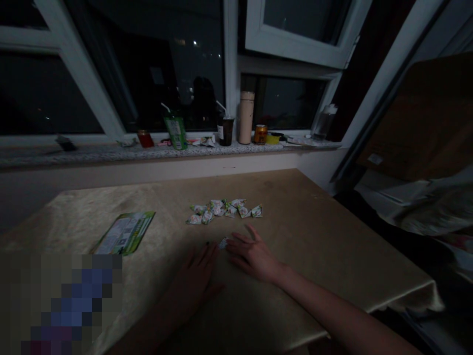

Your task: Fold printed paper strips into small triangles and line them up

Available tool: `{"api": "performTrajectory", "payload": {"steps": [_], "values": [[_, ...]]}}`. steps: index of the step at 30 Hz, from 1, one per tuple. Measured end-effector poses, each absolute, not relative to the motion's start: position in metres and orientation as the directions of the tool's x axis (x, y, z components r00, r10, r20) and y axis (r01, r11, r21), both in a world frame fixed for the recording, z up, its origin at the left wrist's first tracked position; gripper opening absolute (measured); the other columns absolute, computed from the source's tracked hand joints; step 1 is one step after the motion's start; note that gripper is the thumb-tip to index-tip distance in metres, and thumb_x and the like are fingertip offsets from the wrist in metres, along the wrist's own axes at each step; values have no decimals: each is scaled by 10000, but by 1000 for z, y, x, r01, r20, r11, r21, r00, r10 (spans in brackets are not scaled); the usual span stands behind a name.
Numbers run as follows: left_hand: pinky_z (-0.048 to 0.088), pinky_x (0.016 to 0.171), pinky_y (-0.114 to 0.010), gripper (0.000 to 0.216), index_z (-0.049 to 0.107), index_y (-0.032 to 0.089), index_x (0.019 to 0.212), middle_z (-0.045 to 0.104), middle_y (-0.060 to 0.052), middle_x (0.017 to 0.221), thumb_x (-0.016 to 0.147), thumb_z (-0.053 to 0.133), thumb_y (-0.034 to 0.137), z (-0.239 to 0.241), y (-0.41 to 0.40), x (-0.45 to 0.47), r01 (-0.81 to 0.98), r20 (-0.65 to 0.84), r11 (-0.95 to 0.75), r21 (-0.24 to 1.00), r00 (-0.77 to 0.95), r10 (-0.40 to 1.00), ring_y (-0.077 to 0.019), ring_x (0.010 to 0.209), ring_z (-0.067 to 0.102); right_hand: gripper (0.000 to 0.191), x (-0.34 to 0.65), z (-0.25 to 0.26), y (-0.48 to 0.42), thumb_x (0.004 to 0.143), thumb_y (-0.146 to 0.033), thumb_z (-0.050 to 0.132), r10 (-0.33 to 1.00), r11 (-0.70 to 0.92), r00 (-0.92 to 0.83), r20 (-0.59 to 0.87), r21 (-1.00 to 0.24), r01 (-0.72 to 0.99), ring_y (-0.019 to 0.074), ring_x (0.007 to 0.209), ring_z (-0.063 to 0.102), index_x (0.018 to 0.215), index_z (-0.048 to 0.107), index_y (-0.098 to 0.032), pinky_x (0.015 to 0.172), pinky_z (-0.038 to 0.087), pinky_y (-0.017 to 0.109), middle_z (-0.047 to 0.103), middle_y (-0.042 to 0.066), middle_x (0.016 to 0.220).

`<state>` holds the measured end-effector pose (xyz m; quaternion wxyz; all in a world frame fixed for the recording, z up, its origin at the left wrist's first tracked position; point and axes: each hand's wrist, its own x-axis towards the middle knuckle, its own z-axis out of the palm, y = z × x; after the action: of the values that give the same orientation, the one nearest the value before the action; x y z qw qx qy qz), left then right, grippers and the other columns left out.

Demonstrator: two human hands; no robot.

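Observation:
A small wrapped candy [223, 242] lies on the tablecloth between my two hands. My left hand [195, 278] is palm down on the cloth with its fingers stretched out, their tips just left of the candy. From the right, my right hand [253, 252] reaches in with fingers apart, its fingertips at the candy's right side; whether they touch it I cannot tell. Beyond both hands, several candies [218, 208] in white and green twisted wrappers form a loose double row. A flat green and white packet [127, 232] rests to the left.
A gold-brown cloth covers the table [314, 231]. Along the stone windowsill [140, 154] stand a green cup with a straw [175, 132], a dark drink cup [225, 130], a pale flask [246, 118] and an orange can [260, 134]. Blurring hides the lower left corner. Cardboard boxes [417, 123] are at right.

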<state>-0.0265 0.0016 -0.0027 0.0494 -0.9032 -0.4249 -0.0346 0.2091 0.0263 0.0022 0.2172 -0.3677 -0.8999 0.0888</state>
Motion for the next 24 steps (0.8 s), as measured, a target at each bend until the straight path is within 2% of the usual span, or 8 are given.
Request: {"api": "performTrajectory", "payload": {"steps": [3, 6, 12, 16, 20, 24], "values": [[323, 1040, -467, 650, 376, 76, 1410, 355, -175, 1453, 919, 433, 499, -7, 3, -30, 784, 108, -615, -84, 621, 777, -313, 1306, 385, 321, 209, 1, 28, 963, -349, 421, 699, 715, -640, 320, -337, 612, 200, 1314, 397, 1234, 564, -250, 1133, -47, 528, 574, 24, 1307], [272, 1056, -513, 670, 406, 128, 1401, 386, -149, 1444, 881, 479, 543, -5, 5, -30, 789, 102, -607, -91, 614, 783, -331, 1300, 387, 326, 209, -1, 29, 962, -349, 422, 695, 719, -642, 324, -332, 611, 204, 1314, 398, 1242, 558, -251, 1131, -50, 535, 569, 28, 1311], [175, 1090, -538, 838, 517, 102, 1316, 463, -197, 1381, 723, 583, 690, 4, 11, -24, 766, 98, -629, -132, 641, 761, -374, 1276, 398, 324, 208, -2, 28, 960, -353, 429, 689, 725, -639, 342, -321, 610, 209, 1305, 411, 1231, 569, -245, 1134, -59, 529, 578, 32, 1299], [165, 1101, -525, 823, 545, 86, 1284, 460, -208, 1379, 725, 588, 687, 8, 13, -20, 740, 120, -654, -157, 671, 731, -375, 1271, 404, 320, 208, -1, 27, 954, -347, 447, 685, 729, -640, 349, -316, 607, 208, 1299, 418, 1228, 570, -236, 1137, -55, 524, 582, 34, 1296], [250, 1074, -522, 730, 503, 89, 1318, 429, -200, 1405, 814, 532, 617, 10, 11, -14, 771, 142, -632, -82, 636, 758, -357, 1272, 412, 317, 208, -2, 28, 954, -343, 450, 682, 731, -640, 353, -328, 598, 211, 1294, 422, 1227, 571, -240, 1134, -58, 528, 585, 36, 1292], [305, 1079, -414, 678, 345, 100, 1421, 358, -160, 1461, 878, 509, 471, 8, 6, -10, 738, 107, -669, 87, 661, 743, -281, 1317, 373, 341, 208, -2, 27, 953, -341, 450, 688, 726, -635, 352, -341, 597, 214, 1302, 413, 1270, 536, -250, 1136, -52, 527, 567, 35, 1313]]}}
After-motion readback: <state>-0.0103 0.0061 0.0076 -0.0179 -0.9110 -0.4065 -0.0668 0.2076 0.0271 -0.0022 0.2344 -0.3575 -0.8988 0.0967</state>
